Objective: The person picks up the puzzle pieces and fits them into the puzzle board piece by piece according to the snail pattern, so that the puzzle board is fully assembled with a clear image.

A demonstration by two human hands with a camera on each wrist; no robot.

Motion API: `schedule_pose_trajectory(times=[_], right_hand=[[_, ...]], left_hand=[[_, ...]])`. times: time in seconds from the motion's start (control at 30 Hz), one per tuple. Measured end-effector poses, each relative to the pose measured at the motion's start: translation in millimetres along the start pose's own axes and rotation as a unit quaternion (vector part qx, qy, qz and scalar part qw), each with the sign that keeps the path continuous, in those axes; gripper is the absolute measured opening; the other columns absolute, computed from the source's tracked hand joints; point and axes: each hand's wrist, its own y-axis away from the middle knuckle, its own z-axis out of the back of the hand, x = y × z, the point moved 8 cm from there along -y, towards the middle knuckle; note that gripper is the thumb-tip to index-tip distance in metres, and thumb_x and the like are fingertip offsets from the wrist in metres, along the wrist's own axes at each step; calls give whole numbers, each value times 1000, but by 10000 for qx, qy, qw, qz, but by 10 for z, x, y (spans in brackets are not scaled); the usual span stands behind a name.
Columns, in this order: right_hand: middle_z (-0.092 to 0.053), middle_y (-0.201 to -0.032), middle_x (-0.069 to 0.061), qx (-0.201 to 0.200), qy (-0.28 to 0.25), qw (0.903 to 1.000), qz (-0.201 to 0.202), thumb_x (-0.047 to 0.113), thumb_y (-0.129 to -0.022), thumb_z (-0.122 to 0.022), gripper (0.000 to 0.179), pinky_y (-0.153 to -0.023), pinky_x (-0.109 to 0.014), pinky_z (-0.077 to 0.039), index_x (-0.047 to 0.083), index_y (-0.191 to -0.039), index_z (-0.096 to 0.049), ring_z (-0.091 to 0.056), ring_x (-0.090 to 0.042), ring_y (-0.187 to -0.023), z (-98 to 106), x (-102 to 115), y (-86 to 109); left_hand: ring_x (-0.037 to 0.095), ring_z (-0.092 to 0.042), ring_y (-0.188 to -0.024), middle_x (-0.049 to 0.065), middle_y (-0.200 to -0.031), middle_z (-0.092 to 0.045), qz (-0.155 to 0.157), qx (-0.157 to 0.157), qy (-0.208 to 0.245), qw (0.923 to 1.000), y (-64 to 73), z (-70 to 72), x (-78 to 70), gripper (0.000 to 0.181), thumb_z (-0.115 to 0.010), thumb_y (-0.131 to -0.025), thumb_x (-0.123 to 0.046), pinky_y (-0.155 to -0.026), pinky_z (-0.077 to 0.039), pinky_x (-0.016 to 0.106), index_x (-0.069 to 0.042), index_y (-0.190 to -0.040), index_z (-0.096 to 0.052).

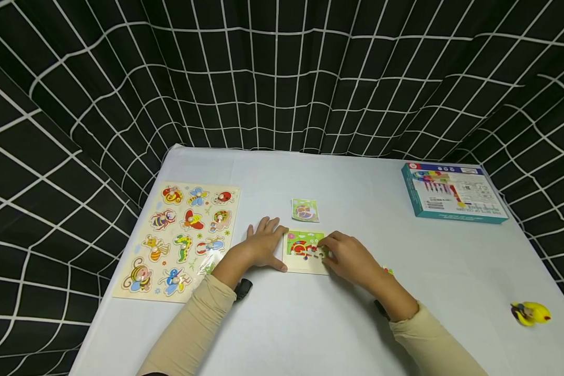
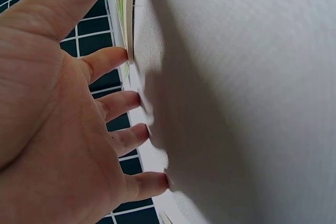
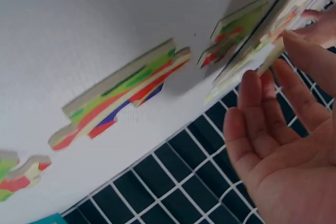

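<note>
A small wooden jigsaw board (image 1: 305,265) with a partly filled green and red picture lies flat between both hands. My left hand (image 1: 263,245) rests at its left side, fingers spread, the thumb and index fingertip at the board's edge. In the left wrist view the other fingertips (image 2: 157,182) touch the white cloth. My right hand (image 1: 352,258) pinches a jigsaw piece (image 3: 271,60) over the board's right part; the fingers hide much of the piece. Loose jigsaw pieces (image 3: 123,95) in green, red and blue lie on the cloth beside the right hand.
A small picture card (image 1: 305,210) lies behind the board. To the left is a large insect peg puzzle (image 1: 169,271). A teal-edged box (image 1: 456,193) stands at the back right, and a yellow toy (image 1: 531,313) sits at the right. Black gridded curtain (image 1: 282,78) surrounds the table.
</note>
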Motion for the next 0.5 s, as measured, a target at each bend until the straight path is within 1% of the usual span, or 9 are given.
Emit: schedule_pose_trajectory(times=[0.1,0.2,0.33,0.5], right_hand=[[-67,-100,-7,-30,-156,9997,201,4,-74,-82,30,-76,-36,-54,6,-103,-73,-64,-18,-84,-33,25,-15],[-67,-97,-6,-66,-138,9993,352,1,-75,-81,27,-76,-35,-54,7,-101,-75,-65,-18,-85,-66,41,-20],[-67,-96,-7,-134,-9,9991,403,-1,-76,-79,25,-76,-34,-55,7,-100,-76,-64,-20,-86,-83,47,-32],[-68,-98,-7,-136,88,9989,442,-4,-77,-76,25,-79,-34,-55,7,-100,-76,-65,-22,-89,-77,58,-59]], left_hand=[[36,-3,-149,14,-161,-14,-4,-8,13,10000,7,3,-2,98,-85,-69,-46,-113,-10,67,-16,-148,-34],[36,-3,-149,14,-162,-14,-6,15,44,10000,13,2,-6,98,-84,-70,-46,-113,-9,67,-16,-149,-34],[37,-3,-149,14,-162,-14,12,28,27,10000,16,2,-5,98,-84,-70,-46,-113,-9,67,-16,-149,-34],[37,-3,-149,14,-162,-14,27,6,24,10000,13,10,-2,99,-85,-69,-46,-113,-9,67,-16,-149,-34]])
